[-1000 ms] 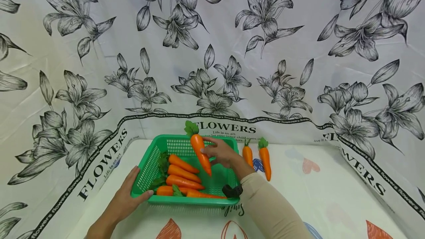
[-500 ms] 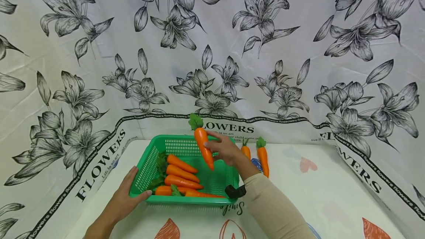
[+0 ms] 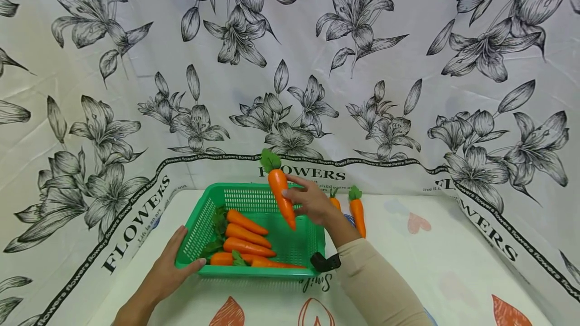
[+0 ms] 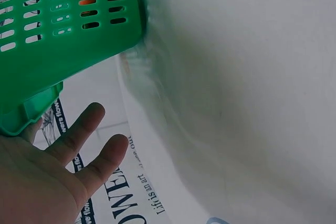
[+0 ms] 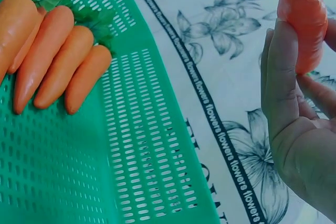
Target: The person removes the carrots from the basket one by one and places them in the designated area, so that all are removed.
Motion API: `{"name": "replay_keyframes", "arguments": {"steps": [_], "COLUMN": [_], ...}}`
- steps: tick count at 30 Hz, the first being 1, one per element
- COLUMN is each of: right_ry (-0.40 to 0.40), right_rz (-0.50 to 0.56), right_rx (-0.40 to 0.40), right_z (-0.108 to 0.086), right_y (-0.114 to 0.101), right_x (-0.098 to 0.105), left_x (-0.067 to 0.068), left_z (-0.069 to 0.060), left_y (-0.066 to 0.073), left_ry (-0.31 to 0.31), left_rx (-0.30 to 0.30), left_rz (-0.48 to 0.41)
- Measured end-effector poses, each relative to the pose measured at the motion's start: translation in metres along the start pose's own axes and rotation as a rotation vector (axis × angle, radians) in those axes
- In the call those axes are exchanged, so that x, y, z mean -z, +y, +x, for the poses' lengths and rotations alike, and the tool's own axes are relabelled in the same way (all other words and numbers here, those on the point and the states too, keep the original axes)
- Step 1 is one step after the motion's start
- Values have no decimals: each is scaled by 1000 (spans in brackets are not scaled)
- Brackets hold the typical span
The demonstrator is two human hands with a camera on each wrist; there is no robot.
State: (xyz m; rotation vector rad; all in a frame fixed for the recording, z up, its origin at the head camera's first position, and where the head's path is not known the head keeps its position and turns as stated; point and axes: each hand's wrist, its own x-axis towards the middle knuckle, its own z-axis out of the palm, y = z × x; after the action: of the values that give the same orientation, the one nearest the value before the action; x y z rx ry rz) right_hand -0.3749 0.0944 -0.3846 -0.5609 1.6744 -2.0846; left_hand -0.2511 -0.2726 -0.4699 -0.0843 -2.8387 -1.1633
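In the head view, a green basket stands on the table with several orange carrots lying in its left part, leaves to the left. My right hand holds another carrot above the basket's right half, leafy end up and tip slanting down to the right. The right wrist view shows this carrot between thumb and fingers. At the basket's left front corner my left hand touches the rim; in the left wrist view two fingers of this hand stretch out straight, off the basket wall.
Two more carrots lie on the table to the right of the basket, one plainly visible and one partly behind my right hand. A white cloth with printed flowers hangs behind. The tablecloth carries printed hearts and lettering.
My right hand has moved the held carrot a little up and to the right. The left hand has stayed at the basket's corner.
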Motion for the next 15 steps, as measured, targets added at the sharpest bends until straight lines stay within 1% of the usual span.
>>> {"name": "replay_keyframes", "arguments": {"steps": [7, 15], "right_ry": [27, 66], "right_rz": [-32, -52], "right_rx": [27, 23], "right_z": [-11, -21], "right_y": [-11, -18], "right_x": [3, 6], "left_x": [-1, 1], "left_z": [0, 0], "left_y": [1, 1], "left_ry": [-7, -11], "left_rx": [8, 1], "left_rz": [1, 11]}}
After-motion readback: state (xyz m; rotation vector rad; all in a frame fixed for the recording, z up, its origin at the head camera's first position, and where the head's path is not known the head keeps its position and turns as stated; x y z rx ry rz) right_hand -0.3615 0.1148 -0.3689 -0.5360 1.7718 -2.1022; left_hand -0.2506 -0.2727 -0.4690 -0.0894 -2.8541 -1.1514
